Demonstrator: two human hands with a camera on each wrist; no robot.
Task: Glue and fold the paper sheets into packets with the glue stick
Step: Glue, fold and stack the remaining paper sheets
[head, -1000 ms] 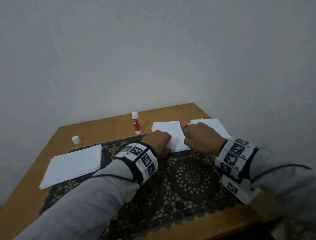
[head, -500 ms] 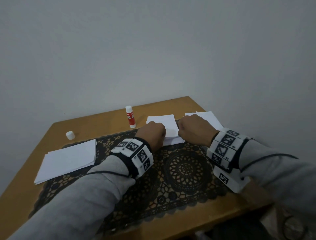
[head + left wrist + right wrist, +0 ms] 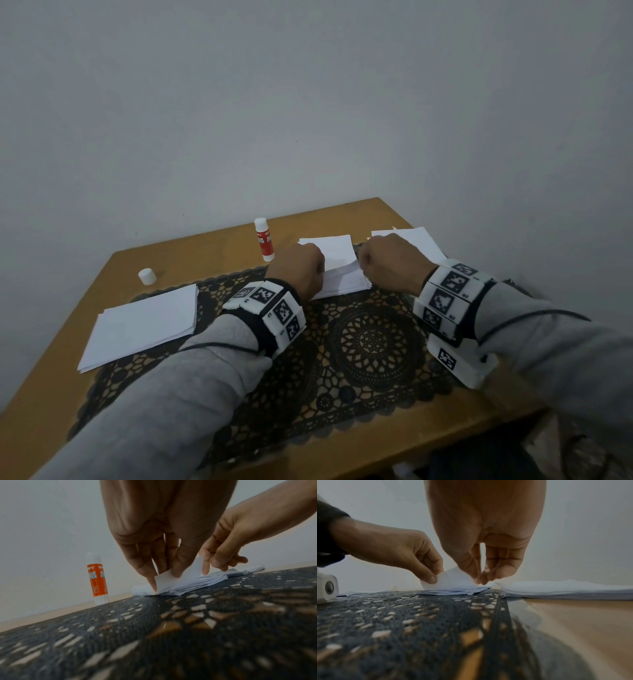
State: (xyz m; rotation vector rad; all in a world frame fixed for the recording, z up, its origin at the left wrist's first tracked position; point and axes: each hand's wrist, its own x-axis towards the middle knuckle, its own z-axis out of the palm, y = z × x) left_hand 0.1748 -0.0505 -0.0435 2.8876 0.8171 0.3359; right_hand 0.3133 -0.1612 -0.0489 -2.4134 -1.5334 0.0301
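A small stack of white paper sheets (image 3: 342,270) lies at the far edge of the lace mat. My left hand (image 3: 305,270) and right hand (image 3: 376,265) meet over it. The top sheet (image 3: 181,577) has its near edge lifted off the stack. My left hand (image 3: 165,580) pinches it at the left corner with thumb and forefinger. My right hand (image 3: 479,580) pinches the same sheet (image 3: 453,580) at the right. The glue stick (image 3: 264,240) stands uncapped and upright on the table, left of the stack, in nobody's grip. It also shows as an orange-labelled glue stick (image 3: 97,580).
The white cap (image 3: 147,276) sits on the wooden table (image 3: 205,250) at the far left. A larger paper stack (image 3: 144,325) lies on the left of the black lace mat (image 3: 370,342). Another paper pile (image 3: 414,240) lies behind my right hand, near the table's right edge.
Both hands stay at the middle stack with the sheet between them. Only the head view has shifted a little.
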